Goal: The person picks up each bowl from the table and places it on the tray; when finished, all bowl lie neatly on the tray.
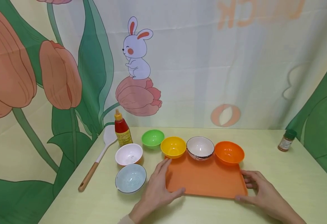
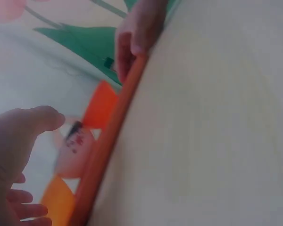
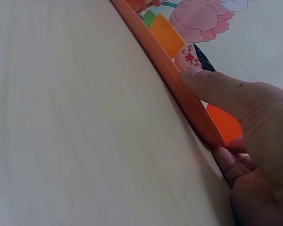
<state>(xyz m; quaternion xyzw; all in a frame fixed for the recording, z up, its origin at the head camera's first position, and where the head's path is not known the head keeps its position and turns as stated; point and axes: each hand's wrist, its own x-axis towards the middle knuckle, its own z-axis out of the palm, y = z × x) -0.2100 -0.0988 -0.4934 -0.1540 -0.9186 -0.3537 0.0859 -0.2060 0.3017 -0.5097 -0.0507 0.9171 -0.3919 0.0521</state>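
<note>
An orange tray (image 1: 205,180) lies near the table's front. My right hand (image 1: 267,193) grips its front right corner; in the right wrist view the thumb (image 3: 212,87) lies along the front rim and the fingers bend at the corner. By the tray's left side is my left hand (image 1: 157,189), fingers extended and thumb spread; in the left wrist view it looks apart from the rim. A yellow bowl (image 1: 173,147), a white bowl with a dark rim (image 1: 200,147) and an orange bowl (image 1: 229,152) line the tray's back edge. Whether they stand on it, I cannot tell.
Left of the tray are a blue-grey bowl (image 1: 131,179), a white-lined bowl (image 1: 129,154) and a green bowl (image 1: 153,138). Behind them stands a red sauce bottle (image 1: 122,130), beside a wooden-handled spatula (image 1: 96,161). A green-capped jar (image 1: 287,141) sits far right.
</note>
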